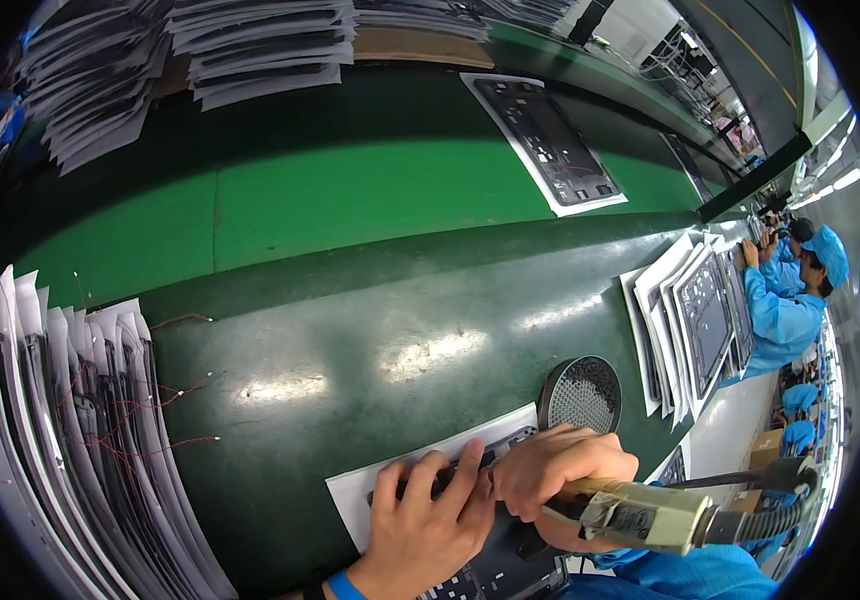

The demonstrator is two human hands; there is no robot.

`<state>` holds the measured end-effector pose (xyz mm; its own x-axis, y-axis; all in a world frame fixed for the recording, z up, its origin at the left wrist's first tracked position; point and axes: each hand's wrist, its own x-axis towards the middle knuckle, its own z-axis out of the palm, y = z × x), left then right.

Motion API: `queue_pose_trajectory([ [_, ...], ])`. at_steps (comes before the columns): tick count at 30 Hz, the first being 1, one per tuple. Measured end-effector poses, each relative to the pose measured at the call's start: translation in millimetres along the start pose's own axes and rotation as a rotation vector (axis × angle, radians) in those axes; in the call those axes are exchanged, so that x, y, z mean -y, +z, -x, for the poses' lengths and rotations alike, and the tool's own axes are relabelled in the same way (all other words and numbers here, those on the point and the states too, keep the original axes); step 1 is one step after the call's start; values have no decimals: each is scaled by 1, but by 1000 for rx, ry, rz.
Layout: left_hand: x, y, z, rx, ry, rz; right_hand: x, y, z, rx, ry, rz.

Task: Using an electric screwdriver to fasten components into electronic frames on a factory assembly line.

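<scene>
A black flat device housing [510, 560] lies on a white sheet [351, 502] at the near edge of the bench. My left hand [430, 530], with a blue band at the wrist, rests on the housing with its fingers stretched and spread. Beside it, my right hand [560, 465] is closed around a cream gun-shaped hand tool [640, 512], which has a ribbed dark hose at its rear. The tool's front end is hidden behind my right fingers, close to my left thumb. Just beyond my right hand stands a round black container [582, 395] with a mesh-like surface.
Upright housings with white sheets and thin red wires [100, 430] crowd the left. Another stack [685, 320] stands at the right. One housing [548, 140] lies on a green strip [300, 195] beyond the bench; more stacks [260, 45] sit far left. Co-workers in blue [790, 310] sit right.
</scene>
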<state>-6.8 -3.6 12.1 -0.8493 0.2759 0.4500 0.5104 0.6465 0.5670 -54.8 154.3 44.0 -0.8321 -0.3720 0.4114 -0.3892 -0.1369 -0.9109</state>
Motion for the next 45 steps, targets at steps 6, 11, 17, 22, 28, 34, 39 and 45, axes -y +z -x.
queue_pose_trajectory([
  [6,5,9,9,42,6,-45,0,2,-2,-30,-46,29],
  [11,4,6,7,8,32,-80,16,3,-3,-133,188,-53],
  [17,-8,-4,0,76,94,-160,64,-37,24,-440,50,-500],
  [22,-13,-16,2,181,88,-203,81,-76,84,-459,455,-385],
  [28,-60,-68,29,140,-252,-17,97,-100,148,-317,916,-500],
  [34,-115,-90,110,54,-1268,981,92,-105,154,-262,997,-617],
  [39,-101,-81,112,82,-1214,1176,74,-112,156,-109,1037,-737],
  [45,-95,-66,99,94,-1139,999,64,-119,173,-203,1070,-764],
])
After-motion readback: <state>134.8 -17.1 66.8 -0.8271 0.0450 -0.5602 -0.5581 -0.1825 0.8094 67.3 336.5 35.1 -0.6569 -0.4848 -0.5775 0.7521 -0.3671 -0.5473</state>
